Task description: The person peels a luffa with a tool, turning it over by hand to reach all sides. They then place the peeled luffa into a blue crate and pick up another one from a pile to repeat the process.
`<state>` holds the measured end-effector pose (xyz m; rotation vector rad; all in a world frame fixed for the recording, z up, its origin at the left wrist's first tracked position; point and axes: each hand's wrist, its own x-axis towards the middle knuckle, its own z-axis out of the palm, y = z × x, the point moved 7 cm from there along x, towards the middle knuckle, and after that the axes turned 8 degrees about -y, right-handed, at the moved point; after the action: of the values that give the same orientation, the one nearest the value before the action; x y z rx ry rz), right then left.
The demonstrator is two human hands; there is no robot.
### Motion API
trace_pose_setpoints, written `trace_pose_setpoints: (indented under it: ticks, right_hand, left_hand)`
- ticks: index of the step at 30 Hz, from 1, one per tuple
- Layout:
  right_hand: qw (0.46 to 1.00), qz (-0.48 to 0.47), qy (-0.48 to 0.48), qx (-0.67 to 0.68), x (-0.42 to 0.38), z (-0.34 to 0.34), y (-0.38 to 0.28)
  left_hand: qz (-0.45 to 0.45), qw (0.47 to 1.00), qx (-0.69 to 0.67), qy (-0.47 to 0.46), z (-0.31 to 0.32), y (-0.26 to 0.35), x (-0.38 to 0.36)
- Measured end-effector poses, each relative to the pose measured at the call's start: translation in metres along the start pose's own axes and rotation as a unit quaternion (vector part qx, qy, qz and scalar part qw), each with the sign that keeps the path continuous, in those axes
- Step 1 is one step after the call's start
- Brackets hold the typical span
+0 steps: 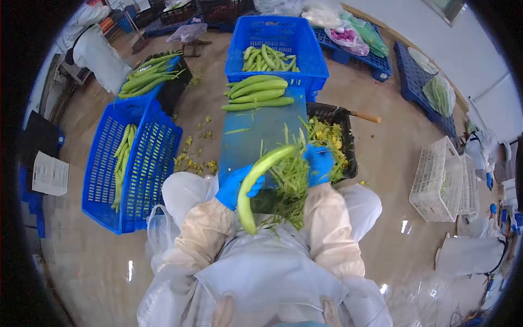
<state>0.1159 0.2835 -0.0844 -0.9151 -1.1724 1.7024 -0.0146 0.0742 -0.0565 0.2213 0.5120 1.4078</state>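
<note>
A long, curved luffa gourd, pale green where its skin is off, is gripped around its middle by my left hand in a blue glove. My right hand, also blue-gloved and smeared by motion, is closed beside the gourd's far end; what it holds is hidden. Beneath and between my hands lies a heap of green peel shreds. Several unpeeled gourds rest side by side at the far end of the blue board in front of me.
Beyond the board, a blue crate holds several gourds. Another blue crate with gourds stands left. At right is a black crate of yellow flowers and scraps, with a wooden handle projecting. White crates stand farther right.
</note>
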Motion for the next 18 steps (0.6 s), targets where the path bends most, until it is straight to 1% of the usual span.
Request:
trace_pose_setpoints:
  ticks: [2,4,5,6,7,8,10,11,13,14,16,17,18]
  right_hand:
    - [0.996,-0.021,0.050,0.068,0.034,-0.054,0.007]
    - [0.994,-0.037,0.056,0.085,0.032,-0.053,-0.005]
    - [0.992,-0.048,0.061,0.101,0.027,-0.055,-0.010]
    - [0.994,-0.052,0.036,0.089,0.004,-0.025,-0.031]
    - [0.997,-0.033,0.002,0.077,-0.019,0.004,-0.039]
    - [0.997,-0.015,-0.029,0.065,-0.038,0.029,-0.038]
    - [0.992,-0.013,-0.126,0.022,-0.066,0.061,-0.005]
    - [0.992,-0.013,-0.125,0.024,-0.062,0.057,-0.002]
    - [0.995,0.010,-0.085,0.057,-0.044,0.042,-0.008]
    - [0.997,-0.032,-0.025,0.062,-0.030,0.023,-0.025]
    - [0.995,-0.037,0.044,0.081,0.016,-0.034,-0.013]
    - [0.995,-0.040,0.044,0.080,0.017,-0.038,-0.020]
    - [0.989,-0.047,0.074,0.118,0.017,-0.045,-0.026]
  left_hand:
    - [-0.005,1.000,-0.003,-0.008,0.003,-0.001,-0.002]
    - [0.003,1.000,-0.008,0.028,0.005,0.000,-0.004]
    - [0.004,1.000,-0.010,0.028,0.001,0.000,0.000]
    - [0.004,1.000,-0.002,0.031,-0.006,-0.002,0.004]
    - [0.004,0.999,0.008,0.033,-0.010,-0.002,0.008]
    - [0.001,0.999,0.008,0.032,-0.010,-0.004,0.010]
    - [-0.022,1.000,-0.010,0.019,-0.007,-0.008,0.013]
    - [-0.023,1.000,-0.009,0.020,-0.008,-0.008,0.012]
    - [-0.057,0.997,-0.040,-0.031,-0.003,-0.011,0.006]
    - [-0.054,0.997,-0.041,-0.029,-0.004,-0.010,0.001]
    - [-0.050,0.998,-0.009,-0.037,0.000,-0.008,-0.005]
    - [-0.050,0.998,-0.008,-0.040,0.004,-0.007,-0.006]
    - [-0.051,0.998,-0.033,-0.021,0.006,-0.007,-0.006]
